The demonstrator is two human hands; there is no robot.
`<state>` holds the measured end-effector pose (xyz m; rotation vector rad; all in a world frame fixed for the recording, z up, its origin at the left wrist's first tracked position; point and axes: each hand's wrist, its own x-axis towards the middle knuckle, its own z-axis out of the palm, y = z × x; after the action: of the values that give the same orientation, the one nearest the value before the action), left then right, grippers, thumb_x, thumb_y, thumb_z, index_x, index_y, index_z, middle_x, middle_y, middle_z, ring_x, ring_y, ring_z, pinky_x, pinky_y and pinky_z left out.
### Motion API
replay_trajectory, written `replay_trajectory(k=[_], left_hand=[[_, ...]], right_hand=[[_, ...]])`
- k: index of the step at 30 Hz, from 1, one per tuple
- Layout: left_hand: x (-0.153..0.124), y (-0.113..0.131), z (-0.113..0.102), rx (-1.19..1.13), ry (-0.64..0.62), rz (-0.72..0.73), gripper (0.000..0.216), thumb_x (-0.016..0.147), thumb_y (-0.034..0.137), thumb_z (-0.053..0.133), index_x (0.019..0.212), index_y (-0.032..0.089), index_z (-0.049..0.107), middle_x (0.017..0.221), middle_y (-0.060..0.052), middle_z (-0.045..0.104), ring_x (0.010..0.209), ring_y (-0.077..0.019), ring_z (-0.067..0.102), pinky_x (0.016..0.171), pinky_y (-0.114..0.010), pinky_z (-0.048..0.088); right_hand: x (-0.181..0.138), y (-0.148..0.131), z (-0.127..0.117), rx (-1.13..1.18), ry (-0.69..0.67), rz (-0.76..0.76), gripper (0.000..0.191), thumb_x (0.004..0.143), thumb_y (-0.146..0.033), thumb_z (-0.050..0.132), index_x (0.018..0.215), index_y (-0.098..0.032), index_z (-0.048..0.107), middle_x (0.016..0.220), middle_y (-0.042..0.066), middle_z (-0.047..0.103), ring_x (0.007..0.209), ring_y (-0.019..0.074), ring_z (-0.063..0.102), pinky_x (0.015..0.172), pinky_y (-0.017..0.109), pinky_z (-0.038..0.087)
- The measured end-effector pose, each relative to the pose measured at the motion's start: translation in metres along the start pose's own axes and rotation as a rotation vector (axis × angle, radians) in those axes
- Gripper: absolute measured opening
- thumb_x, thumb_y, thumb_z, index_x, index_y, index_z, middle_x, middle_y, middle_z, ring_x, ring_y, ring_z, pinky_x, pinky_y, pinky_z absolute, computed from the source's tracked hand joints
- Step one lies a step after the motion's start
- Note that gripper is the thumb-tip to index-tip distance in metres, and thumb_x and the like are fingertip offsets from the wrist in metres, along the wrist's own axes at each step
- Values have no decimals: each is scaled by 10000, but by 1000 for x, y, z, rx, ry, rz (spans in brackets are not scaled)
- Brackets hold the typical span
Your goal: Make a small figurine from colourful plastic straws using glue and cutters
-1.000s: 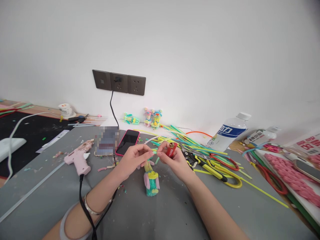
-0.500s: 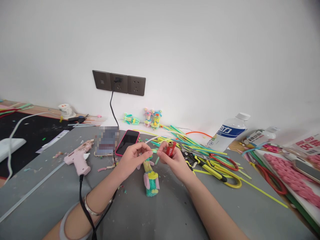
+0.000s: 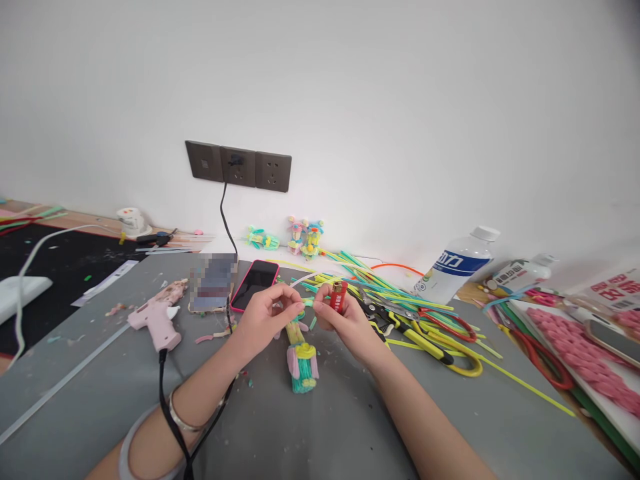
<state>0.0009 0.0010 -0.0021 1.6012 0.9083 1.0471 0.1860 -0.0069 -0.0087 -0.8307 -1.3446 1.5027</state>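
Observation:
My left hand (image 3: pixel 270 320) is closed in a pinch, thumb against forefinger, at one end of a short pale green pipe cleaner piece (image 3: pixel 309 303). Close by on the right, my right hand (image 3: pixel 347 327) has its thumb and forefinger at the other end of that piece. A red lighter (image 3: pixel 339 297) is also held in my right hand, its metal top upward. Beneath my hands a small pipe cleaner figure (image 3: pixel 303 373) in teal, yellow and pink lies on the grey mat (image 3: pixel 330 433); its upper part is partly hidden by my fingers.
To the left lie a pink glue gun (image 3: pixel 156 317) with a black cord and a phone with a pink edge (image 3: pixel 256 283). Loose pipe cleaners (image 3: pixel 360 270), yellow-handled pliers (image 3: pixel 420 340) and a bottle (image 3: pixel 457 267) are at right. Finished figures (image 3: pixel 306 237) stand by the wall.
The lighter in my right hand has shifted slightly left and stands a little more upright. My left hand and the figure on the mat stay nearly in place.

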Motion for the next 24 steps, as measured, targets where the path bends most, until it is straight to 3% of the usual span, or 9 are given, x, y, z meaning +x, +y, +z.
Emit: replay_trajectory(k=[3, 6, 8, 11, 24], left_hand=[[0, 1, 0, 36, 41, 53, 168, 882, 311, 616, 784, 175, 613, 777, -15, 544, 718, -142, 511, 638, -255, 417], [0, 0, 0, 42, 69, 68, 171, 887, 311, 607, 781, 177, 610, 778, -11, 536, 720, -140, 508, 651, -255, 418], [0, -1, 0, 39, 71, 71, 167, 886, 303, 604, 776, 178, 605, 776, -7, 530, 715, -136, 504, 645, -250, 414], [-1, -3, 0, 33, 72, 64, 154, 880, 294, 605, 780, 177, 603, 772, -6, 526, 700, -132, 501, 622, -244, 411], [1, -5, 0, 15, 64, 47, 148, 880, 300, 608, 791, 181, 601, 774, -3, 524, 697, -128, 494, 589, -232, 411]], right_hand=[[1, -2, -2, 118, -32, -12, 445, 827, -646, 618, 894, -212, 547, 568, -102, 249, 482, 82, 143, 481, 250, 144], [3, -4, -5, 193, -62, 14, 592, 788, -797, 482, 729, -210, 532, 544, -90, 223, 463, 86, 114, 471, 258, 125], [4, -4, -7, 196, -69, 47, 610, 780, -800, 482, 595, -220, 437, 532, -79, 207, 462, 89, 112, 473, 266, 109], [6, -1, -8, 175, -78, 112, 602, 781, -762, 517, 545, -230, 359, 515, -76, 194, 460, 92, 97, 469, 280, 92], [6, 4, -4, 218, -96, 147, 546, 820, -680, 470, 551, -222, 344, 479, -89, 198, 431, 76, 96, 449, 269, 79]])
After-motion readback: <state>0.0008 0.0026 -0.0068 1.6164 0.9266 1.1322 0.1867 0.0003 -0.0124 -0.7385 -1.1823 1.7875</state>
